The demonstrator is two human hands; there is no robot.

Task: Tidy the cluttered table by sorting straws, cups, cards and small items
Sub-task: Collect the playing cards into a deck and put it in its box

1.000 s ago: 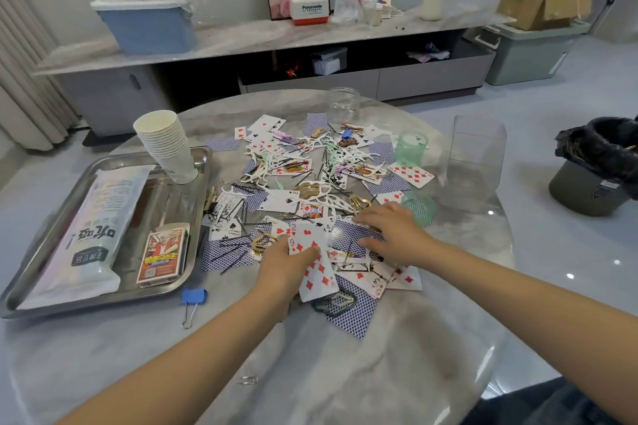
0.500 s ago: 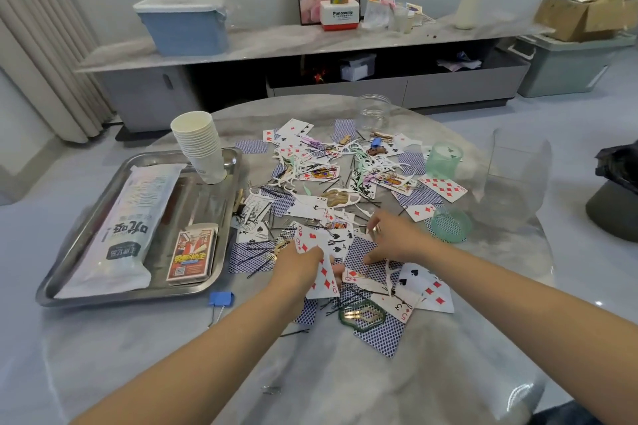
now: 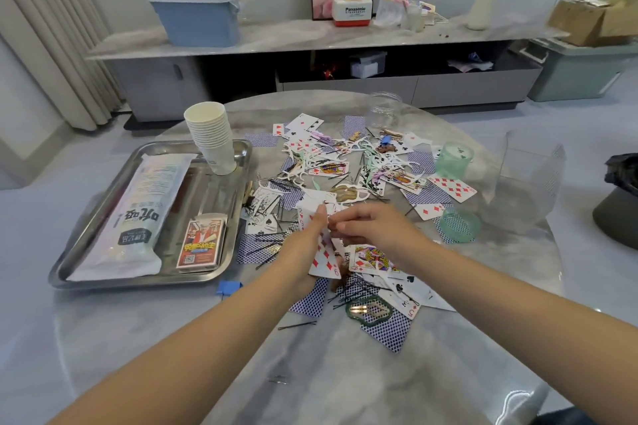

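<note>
I am looking down at a round marble table in a pale room, with a long grey sideboard against the far wall and a curtain at the left. On the sideboard stands a blue lidded bin, and further right a white and red Panasonic box. A steel tray lies on the table's left side; in it a long white straw packet lies lengthwise, a card box sits just beside it toward the near right corner, and a stack of paper cups stands tilted in the far right corner. Loose playing cards, hairpins and white floss picks are scattered across the middle of the table. A green plastic cup stands upright at the right of the heap, a green mesh lid lies nearer, and a clear jar stands at the far edge. My left hand grips a small fan of cards, a red diamond card outermost, thumb on top. My right hand meets it, fingers curled and pinching at the top of those cards. A blue binder clip lies near the tray's front edge.
</note>
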